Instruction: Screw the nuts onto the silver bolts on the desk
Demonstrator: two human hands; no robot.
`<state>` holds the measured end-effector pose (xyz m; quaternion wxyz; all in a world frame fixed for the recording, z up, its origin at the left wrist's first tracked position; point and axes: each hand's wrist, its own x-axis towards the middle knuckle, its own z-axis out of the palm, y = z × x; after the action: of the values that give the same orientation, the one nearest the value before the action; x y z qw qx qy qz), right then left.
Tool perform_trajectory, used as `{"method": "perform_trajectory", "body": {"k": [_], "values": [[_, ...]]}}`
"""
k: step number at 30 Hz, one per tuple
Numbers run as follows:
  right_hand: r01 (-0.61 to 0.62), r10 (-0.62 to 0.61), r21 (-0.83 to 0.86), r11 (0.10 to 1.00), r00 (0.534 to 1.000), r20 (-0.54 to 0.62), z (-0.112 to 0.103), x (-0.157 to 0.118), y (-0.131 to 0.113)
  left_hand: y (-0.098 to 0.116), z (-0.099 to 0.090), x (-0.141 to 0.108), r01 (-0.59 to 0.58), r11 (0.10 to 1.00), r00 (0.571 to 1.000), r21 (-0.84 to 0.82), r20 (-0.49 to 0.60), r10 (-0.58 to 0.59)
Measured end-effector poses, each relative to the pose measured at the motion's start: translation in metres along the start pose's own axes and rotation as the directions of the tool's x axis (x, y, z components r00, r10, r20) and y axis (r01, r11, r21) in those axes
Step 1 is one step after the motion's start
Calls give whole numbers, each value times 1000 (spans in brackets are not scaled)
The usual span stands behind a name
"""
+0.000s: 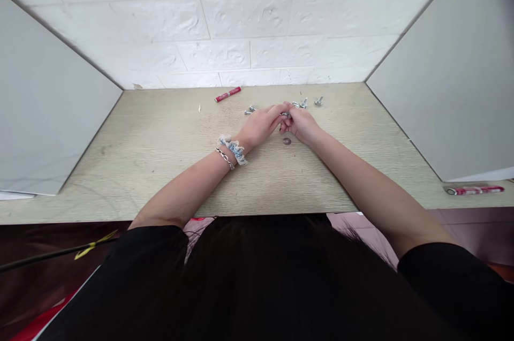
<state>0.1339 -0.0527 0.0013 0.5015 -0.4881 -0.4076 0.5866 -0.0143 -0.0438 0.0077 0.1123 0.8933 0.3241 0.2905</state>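
Note:
My left hand [262, 126] and my right hand [304, 123] meet over the table, with their fingertips together. Between them shows a bit of a small silvery metal bolt [285, 114], mostly covered by fingers. Both hands are closed around it. Just left of my left hand lie a couple of loose bolts [249, 111]. Beyond my right hand stand more silvery bolts [303, 103], and one bolt [319, 101] sits a little further right. A dark, flat, washer-like disc [286, 141] is on the table below my fingers.
The wooden table [193, 186] ends at a white brick-pattern wall [225, 20]. Grey panels flank it at left [48, 100] and right [450, 78]. One red tube [227, 95] lies near the wall, and another red tube [476, 190] lies at the right front edge.

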Motion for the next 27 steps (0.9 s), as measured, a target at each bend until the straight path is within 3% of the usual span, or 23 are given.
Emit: {"method": "perform_trajectory", "body": {"k": [8, 27], "values": [[-29, 28, -14, 999, 999, -28, 3, -3, -3, -2, 1, 0, 72, 997, 997, -8, -27, -72], [2, -1, -43, 999, 1000, 29, 5, -9, -8, -7, 4, 3, 216, 975, 975, -56, -35, -218]]}}
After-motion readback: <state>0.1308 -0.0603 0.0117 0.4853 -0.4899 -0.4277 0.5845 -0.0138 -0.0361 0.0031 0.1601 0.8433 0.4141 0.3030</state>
